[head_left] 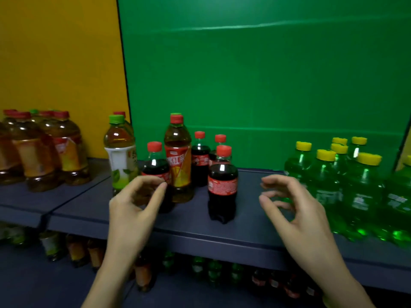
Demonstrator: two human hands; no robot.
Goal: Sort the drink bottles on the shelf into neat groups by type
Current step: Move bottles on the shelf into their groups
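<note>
Left hand (133,205) and right hand (298,212) hover, fingers apart, empty. The centre-frame cola bottle (222,185) looks full, heavy, slick: best gripped round its labelled middle.

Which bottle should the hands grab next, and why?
Probably the left hand should lift the red-label tea bottle and carry it left to the tea group. It stands among the dark cola bottles, where it doesn't belong, and that hand hovers close by, holding nothing.
</note>
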